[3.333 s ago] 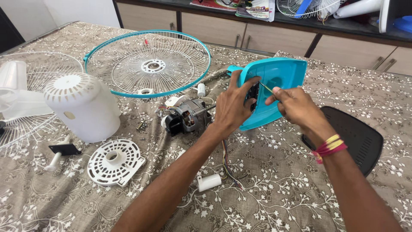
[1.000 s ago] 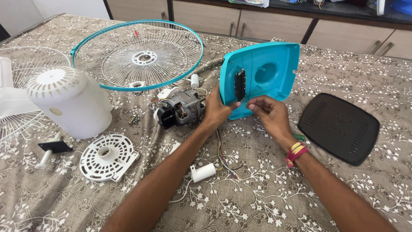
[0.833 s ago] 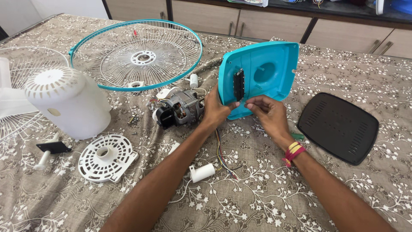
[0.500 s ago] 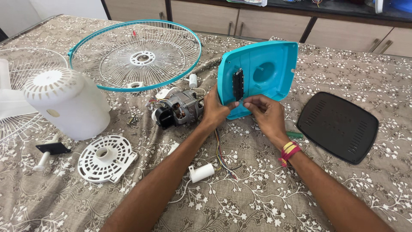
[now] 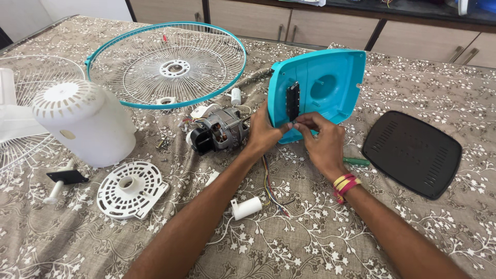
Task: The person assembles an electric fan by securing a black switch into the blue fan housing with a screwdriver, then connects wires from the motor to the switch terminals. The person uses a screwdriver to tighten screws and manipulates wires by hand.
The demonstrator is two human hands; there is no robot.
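Observation:
A turquoise plastic fan base shell stands tilted on its lower edge near the table's middle, hollow side toward me. My left hand grips its lower left edge. A black switch block sits inside the shell. My right hand has its fingertips pinched together at the bottom end of that block, touching my left thumb. Whether something small is between the fingers is hidden. Coloured wires run from under the shell toward me.
A fan motor lies left of my left hand. Farther left are a white motor cover, a white vented disc and a turquoise-rimmed wire grille. A black base plate, green-handled screwdriver and white capacitor lie nearby.
The screwdriver that my right hand held to the shell 3.3 s ago now lies on the table. My right fingers have moved to the switch block's bottom end; the shell is more upright.

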